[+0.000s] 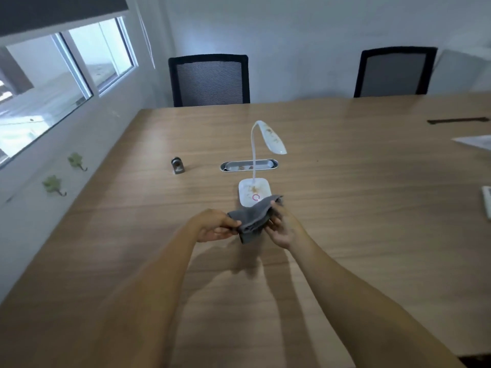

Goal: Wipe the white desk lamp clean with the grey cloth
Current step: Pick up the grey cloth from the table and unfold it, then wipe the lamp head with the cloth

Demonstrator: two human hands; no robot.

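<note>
A white desk lamp [254, 192] stands on the wooden table [345, 208], with a thin curved neck and a drooping head. Brown smudges show on its head and on its square base, which has a pink ring button. Just in front of the base, both hands hold a bunched grey cloth [252, 220] above the table. My left hand [215, 225] pinches the cloth's left end. My right hand [280, 227] grips its right side, and the cloth's far corner overlaps the near edge of the lamp base.
An oval metal cable tray [239, 166] is set into the table behind the lamp. A small metal object [177, 165] stands to its left. Two black mesh chairs [210, 81] [394, 73] are at the far side. Papers [475, 142] lie at the right edge.
</note>
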